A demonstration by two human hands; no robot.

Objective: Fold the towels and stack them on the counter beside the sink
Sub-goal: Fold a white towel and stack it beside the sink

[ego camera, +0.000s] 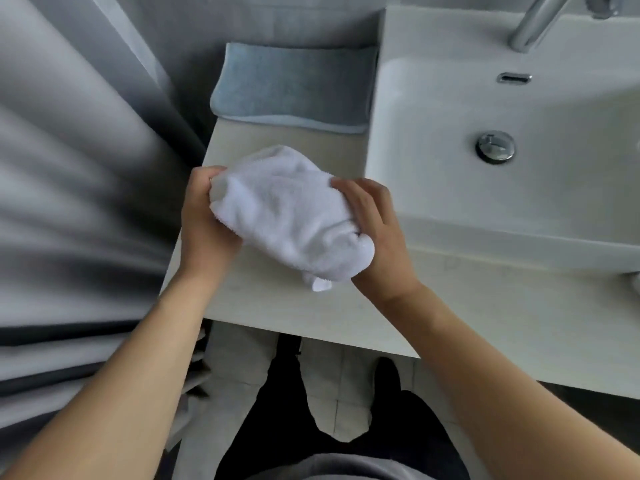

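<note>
— While both hands are busy, what do they hold?
— A bunched white terry towel (pixel 291 216), over the pale stone counter (pixel 277 306) left of the white ceramic sink (pixel 450 188). The left hand (pixel 204 220) curls its fingers round the towel's left end; the right hand (pixel 377 233) grips the right end.
— Any other towel?
— A folded blue-grey towel (pixel 294 88) lies flat at the counter's back, beside the sink.

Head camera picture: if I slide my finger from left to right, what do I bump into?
Grey curtain → left hand → crumpled white towel → right hand → white ceramic sink → round metal drain plug.
</note>
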